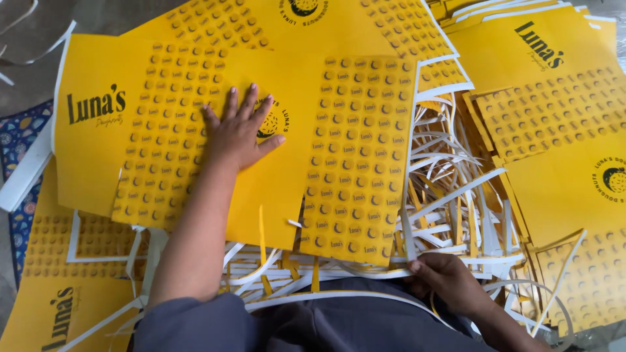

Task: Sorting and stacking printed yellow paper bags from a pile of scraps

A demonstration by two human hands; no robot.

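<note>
Two hands work one printed yellow sheet (261, 150), the landmark for every position below. Your left hand (240, 133) lies flat on the sheet's centre with fingers spread wide, closed on nothing; the flat palm appears to pin the sheet so it cannot slide. Your right hand (448, 281) sits at the sheet's lower right corner, its grip curled around thin white offcut strips (450, 195), apparently to pull the waste edge clear while the sheet is held down. The strips form a loose tangle to the right of the sheet and along its near edge. Further yellow sheets (554, 117) of the same print lie stacked right of and beyond the landmark sheet, and more (59, 306) lie below its left corner. No bench shows; left of the sheet you see a patterned blue mat (19, 140) and grey floor (32, 78).
</note>
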